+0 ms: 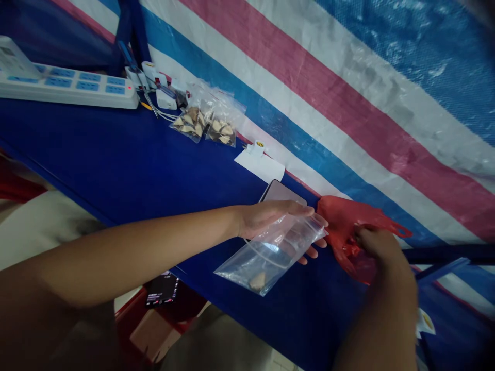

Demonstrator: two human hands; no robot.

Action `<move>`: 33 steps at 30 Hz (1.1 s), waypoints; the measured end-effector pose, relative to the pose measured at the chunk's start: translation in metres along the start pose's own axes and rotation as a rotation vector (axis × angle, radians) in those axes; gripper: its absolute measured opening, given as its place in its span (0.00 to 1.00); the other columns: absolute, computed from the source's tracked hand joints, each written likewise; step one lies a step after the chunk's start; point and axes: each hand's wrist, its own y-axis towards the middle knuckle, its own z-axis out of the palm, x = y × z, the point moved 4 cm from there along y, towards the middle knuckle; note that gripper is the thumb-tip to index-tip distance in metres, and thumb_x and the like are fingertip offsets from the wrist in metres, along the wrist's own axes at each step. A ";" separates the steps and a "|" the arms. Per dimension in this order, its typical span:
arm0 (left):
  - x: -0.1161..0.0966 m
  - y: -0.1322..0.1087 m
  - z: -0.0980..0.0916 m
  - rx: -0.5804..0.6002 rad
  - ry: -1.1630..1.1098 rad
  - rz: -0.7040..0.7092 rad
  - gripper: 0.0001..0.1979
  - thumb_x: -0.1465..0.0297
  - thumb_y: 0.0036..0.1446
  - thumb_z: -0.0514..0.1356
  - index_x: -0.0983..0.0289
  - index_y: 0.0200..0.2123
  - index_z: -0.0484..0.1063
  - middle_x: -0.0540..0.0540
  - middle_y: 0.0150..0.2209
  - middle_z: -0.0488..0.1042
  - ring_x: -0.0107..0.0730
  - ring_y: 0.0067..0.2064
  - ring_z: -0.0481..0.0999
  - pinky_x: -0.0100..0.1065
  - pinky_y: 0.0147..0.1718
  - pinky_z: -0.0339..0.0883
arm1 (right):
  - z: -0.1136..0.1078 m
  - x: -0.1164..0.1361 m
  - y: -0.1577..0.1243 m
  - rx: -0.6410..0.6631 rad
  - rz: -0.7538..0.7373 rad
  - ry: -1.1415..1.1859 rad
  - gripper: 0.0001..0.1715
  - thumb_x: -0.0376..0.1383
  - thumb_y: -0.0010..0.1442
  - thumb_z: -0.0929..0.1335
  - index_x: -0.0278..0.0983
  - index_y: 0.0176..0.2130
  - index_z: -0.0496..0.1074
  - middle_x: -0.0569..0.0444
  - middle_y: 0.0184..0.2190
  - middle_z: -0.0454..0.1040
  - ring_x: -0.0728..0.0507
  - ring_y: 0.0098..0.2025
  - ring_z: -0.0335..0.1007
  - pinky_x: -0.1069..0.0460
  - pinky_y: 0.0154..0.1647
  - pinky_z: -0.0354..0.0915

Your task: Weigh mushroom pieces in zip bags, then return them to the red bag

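My left hand [270,214] holds a clear plastic zip bag [247,263] by its upper end, thumb on top and the other fingers underneath. One small tan piece [257,281] lies in the bag's lower corner. Under this bag and hand sits a flat device with a pale top [284,193], partly covered. To the right, my right hand [373,237] is at the mouth of a red plastic bag [340,216], its fingers bent and partly hidden. Whether it grips the red plastic or something inside cannot be made out.
Two clear bags of tan pieces [222,131] lie by the striped sheet [309,93]. A white power strip [73,87] with plugs and cables is at the far left. White paper [261,164] with a clip lies midway. Below the blue table's [116,154] edge is a lit phone [162,289].
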 end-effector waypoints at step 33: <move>0.022 0.032 0.014 0.161 0.258 -0.209 0.28 0.48 0.52 0.65 0.65 0.45 0.75 0.58 0.41 0.76 0.43 0.47 0.78 0.49 0.52 0.72 | 0.004 0.108 -0.101 0.208 -0.425 0.734 0.19 0.51 0.59 0.74 0.38 0.35 0.72 0.59 0.20 0.67 0.51 0.16 0.61 0.57 0.14 0.58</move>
